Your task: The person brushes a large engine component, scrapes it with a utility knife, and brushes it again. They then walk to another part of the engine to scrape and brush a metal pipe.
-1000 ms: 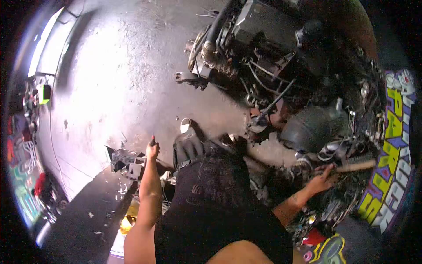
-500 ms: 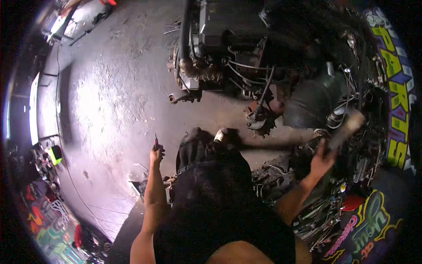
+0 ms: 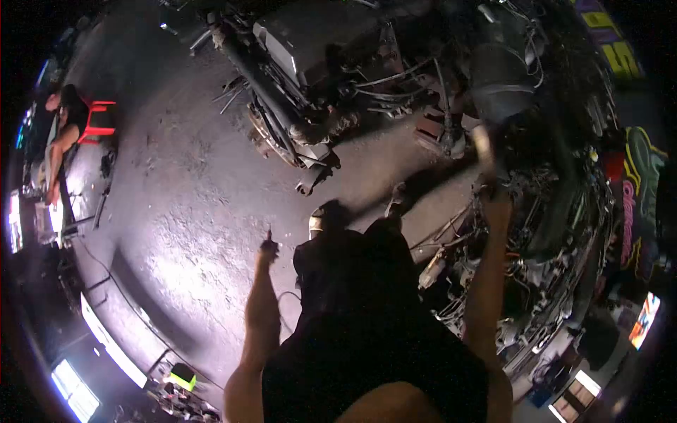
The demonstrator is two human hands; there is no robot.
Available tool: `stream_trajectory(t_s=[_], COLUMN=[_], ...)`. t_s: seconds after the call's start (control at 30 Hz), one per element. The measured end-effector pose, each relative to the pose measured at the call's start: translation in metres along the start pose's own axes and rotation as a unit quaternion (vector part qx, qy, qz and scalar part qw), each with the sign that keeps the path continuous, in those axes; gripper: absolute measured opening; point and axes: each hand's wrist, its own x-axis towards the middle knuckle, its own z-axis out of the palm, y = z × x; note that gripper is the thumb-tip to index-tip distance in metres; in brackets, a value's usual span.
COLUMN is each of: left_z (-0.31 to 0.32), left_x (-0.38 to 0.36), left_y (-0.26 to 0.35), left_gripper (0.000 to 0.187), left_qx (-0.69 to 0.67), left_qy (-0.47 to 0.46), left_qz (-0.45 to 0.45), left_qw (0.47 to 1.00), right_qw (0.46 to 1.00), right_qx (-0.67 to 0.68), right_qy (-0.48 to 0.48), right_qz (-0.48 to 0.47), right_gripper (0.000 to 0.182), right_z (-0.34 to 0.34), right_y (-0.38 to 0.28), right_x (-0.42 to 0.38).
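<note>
My left hand (image 3: 269, 249) is closed around a slim pointed tool (image 3: 269, 235), its tip facing forward over the concrete floor. On the other side my right hand (image 3: 496, 203) grips a pale, tan-ended object (image 3: 484, 144) that is smeared by motion; I cannot tell its kind. Ahead of that hand lie greasy engine parts (image 3: 441, 134) with hoses and cables. A long dark pipe and metal pieces (image 3: 261, 81) stretch out in front of my feet. My shoe (image 3: 316, 223) stands on the floor between both arms.
Piled scrap metal and parts (image 3: 536, 296) crowd the right side. At the far left a person (image 3: 65, 134) sits by a red plastic chair (image 3: 97, 123). A cable (image 3: 99, 261) runs along the floor there, and a bright green box (image 3: 183, 378) stands at lower left.
My view has turned leftward, bringing the seated person into sight. I have stepped, and my right arm has swung inward with the tan-ended object. The left hand keeps its tool.
</note>
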Motion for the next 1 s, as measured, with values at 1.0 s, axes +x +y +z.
stream_trajectory(t_s=[1.0], left_z=[-0.042], left_x=[-0.139], left_y=[0.008], left_gripper=[0.039], left_qx=[0.373], left_qy=[-0.067], left_qz=[0.128], left_qw=[0.916], right_qw=[0.495], right_qx=[0.621], right_qy=[-0.237], right_qz=[0.560], right_gripper=[0.015], right_z=[0.347], right_y=[-0.054], right_x=[-0.692])
